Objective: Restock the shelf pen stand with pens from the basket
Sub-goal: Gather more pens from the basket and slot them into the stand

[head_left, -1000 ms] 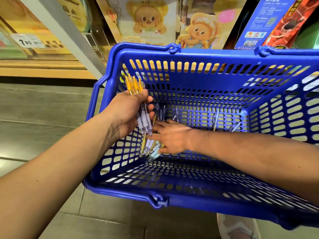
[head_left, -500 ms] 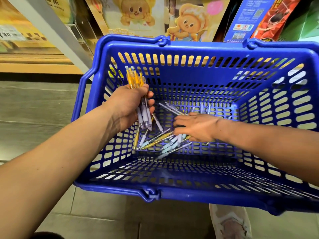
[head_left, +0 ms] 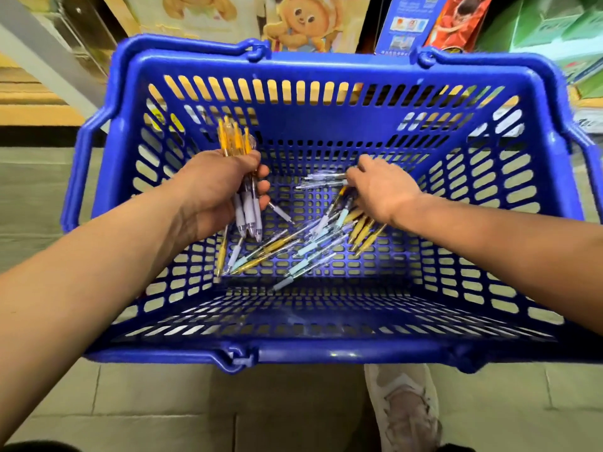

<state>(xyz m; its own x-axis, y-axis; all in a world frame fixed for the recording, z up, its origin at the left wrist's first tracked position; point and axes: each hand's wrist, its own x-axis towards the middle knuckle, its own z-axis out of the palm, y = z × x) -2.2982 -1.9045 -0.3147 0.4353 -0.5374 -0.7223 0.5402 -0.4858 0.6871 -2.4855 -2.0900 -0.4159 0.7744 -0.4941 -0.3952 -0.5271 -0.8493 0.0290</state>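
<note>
Left hand (head_left: 208, 197) clutching one pen bundle (head_left: 249, 215) inside one blue basket (head_left: 293, 65), right hand (head_left: 386, 190) touching loose pens (head_left: 293, 247) mid-floor, grip unclear.

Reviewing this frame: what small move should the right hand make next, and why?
Probably curl the right hand around a few of the loose pens beneath its fingers. The left hand grips a bundle of pens, while the right hand lies spread over pens scattered on the basket floor and appears to hold none, so gathering more comes first.
</note>
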